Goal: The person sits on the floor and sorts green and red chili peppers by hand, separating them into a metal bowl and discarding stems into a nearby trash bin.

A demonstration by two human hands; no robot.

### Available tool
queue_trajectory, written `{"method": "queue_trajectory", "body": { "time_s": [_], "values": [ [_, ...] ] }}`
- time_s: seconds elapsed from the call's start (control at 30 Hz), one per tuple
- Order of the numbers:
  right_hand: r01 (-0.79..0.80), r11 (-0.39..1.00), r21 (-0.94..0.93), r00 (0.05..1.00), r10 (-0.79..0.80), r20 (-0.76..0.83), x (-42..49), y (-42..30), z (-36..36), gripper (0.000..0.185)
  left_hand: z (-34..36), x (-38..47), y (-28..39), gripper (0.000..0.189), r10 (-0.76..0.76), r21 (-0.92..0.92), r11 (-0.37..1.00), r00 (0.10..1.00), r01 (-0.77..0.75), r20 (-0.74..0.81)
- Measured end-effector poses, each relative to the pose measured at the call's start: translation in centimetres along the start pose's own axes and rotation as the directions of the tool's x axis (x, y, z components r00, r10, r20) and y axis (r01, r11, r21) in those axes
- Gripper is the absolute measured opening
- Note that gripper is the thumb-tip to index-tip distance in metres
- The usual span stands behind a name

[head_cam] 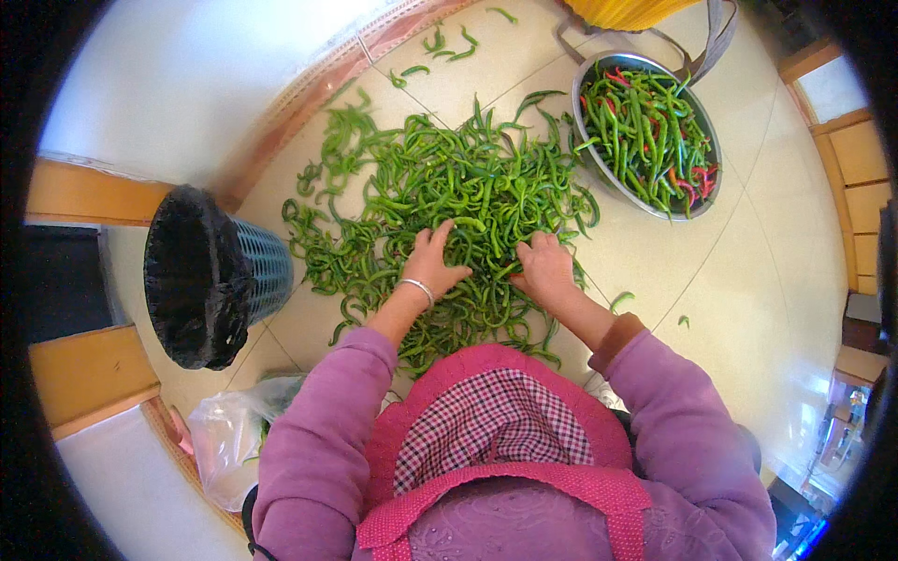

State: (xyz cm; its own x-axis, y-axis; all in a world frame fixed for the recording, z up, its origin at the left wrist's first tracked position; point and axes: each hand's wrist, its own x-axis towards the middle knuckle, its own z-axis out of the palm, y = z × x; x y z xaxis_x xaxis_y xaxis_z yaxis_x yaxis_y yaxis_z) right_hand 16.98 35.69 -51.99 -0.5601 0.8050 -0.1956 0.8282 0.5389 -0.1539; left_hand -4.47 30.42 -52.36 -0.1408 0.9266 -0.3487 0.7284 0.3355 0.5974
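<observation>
A broad heap of green chili peppers (484,182), many of them curled, lies on the tiled floor before me. My left hand (433,266), with a silver bangle on its wrist, reaches into the near half of the heap. Its thumb and fingers are spread around some peppers without closing on them. To its right, my right hand (547,270) is bent down onto the heap with its fingers curled. Something reddish shows by its thumb; whether the fingers grip it is hidden. At the upper right stands a metal basin (717,151) full of straighter green and red chili peppers.
A blue lattice waste bin (270,263) lined with a black bag (189,280) stands left. A clear plastic bag (221,435) lies at lower left. Stray peppers (449,49) are scattered near the wall. Behind the basin is a yellow bag (624,12) with grey straps.
</observation>
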Motion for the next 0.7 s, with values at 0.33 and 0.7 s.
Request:
{"method": "queue_trajectory", "body": {
  "time_s": [0.33,0.7],
  "values": [
    [-0.138,0.707,0.694,0.968,-0.052,0.245,4.5,-2.1,-1.1,0.060,-1.9,0.0,4.1,0.057,-0.226,-0.797,0.570,0.971,0.200,0.082],
    [-0.397,0.467,0.790,0.896,0.011,0.444,8.9,3.3,-8.5,0.049,-9.8,1.4,3.2,0.020,-0.251,-0.930,0.352,0.968,0.109,0.019]
  ]
}}
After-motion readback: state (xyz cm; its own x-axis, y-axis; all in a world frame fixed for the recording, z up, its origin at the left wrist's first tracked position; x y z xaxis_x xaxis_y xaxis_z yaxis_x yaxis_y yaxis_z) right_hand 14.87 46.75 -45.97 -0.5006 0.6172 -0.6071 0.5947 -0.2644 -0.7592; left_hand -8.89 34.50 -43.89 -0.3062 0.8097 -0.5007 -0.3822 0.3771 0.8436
